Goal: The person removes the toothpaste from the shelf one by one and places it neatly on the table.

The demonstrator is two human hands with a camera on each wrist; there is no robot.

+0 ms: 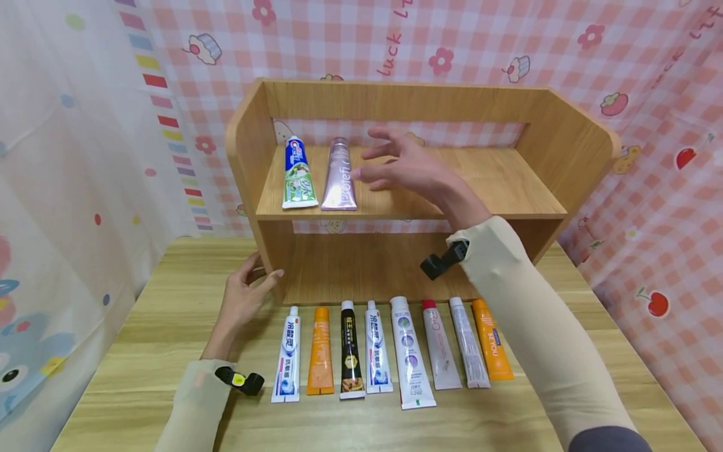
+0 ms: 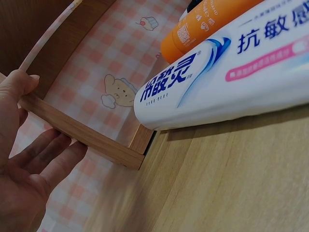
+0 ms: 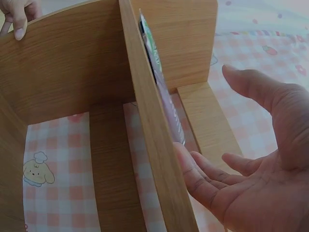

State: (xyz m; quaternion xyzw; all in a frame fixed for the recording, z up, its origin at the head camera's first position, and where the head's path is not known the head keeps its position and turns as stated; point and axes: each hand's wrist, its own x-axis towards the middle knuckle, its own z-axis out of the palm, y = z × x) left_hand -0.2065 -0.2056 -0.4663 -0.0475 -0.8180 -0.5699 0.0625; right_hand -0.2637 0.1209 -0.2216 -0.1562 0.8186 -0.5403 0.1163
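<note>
A two-tier wooden shelf (image 1: pixel 407 213) stands on the table. My left hand (image 1: pixel 240 298) grips the edge of its left side panel, thumb on one face and fingers on the other, as the left wrist view shows. On the upper tier lie a blue-green toothpaste tube (image 1: pixel 298 176) and, right of it, a shiny lilac tube (image 1: pixel 340 176) with white lettering. My right hand (image 1: pixel 407 166) hovers over this tier with fingers spread and nothing in them. Its fingertips (image 3: pixel 179 150) are right at the lilac tube's lower end.
Several tubes lie in a row before the shelf, from a white-blue toothpaste (image 1: pixel 287 358) past a black tube (image 1: pixel 350 351) and a large white one (image 1: pixel 411 358) to an orange tube (image 1: pixel 492 342). A checked curtain (image 1: pixel 361 37) hangs behind.
</note>
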